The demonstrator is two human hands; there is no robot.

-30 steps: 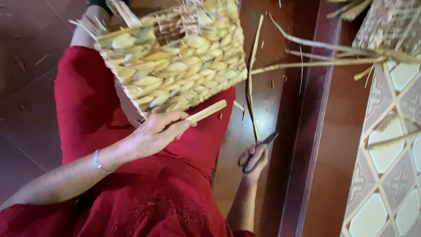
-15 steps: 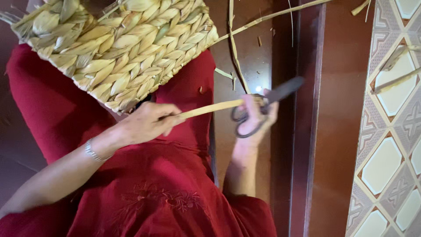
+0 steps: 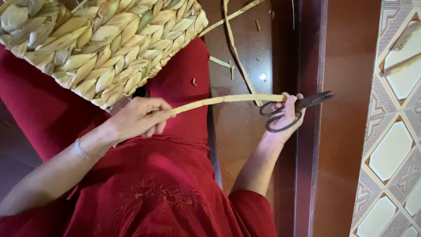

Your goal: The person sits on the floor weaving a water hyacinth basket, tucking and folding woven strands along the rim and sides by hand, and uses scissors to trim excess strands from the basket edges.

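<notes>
A woven basket of pale dried leaf rests on my lap, over red cloth. My left hand pinches one end of a long flat straw strip just below the basket's edge. The strip runs level to the right, where my right hand holds its other end together with dark metal scissors. My fingers are through the scissor loops and the blades point right, closed or nearly so.
A second long straw strand lies on the brown floor, crossing under the held strip. Short straw offcuts are scattered nearby. A dark wooden sill runs top to bottom, with patterned tiles on the right.
My right hand picked the scissors up off the floor and rose to the strip's far end. The left hand stayed at the strip's near end. The basket shifted left in view.
</notes>
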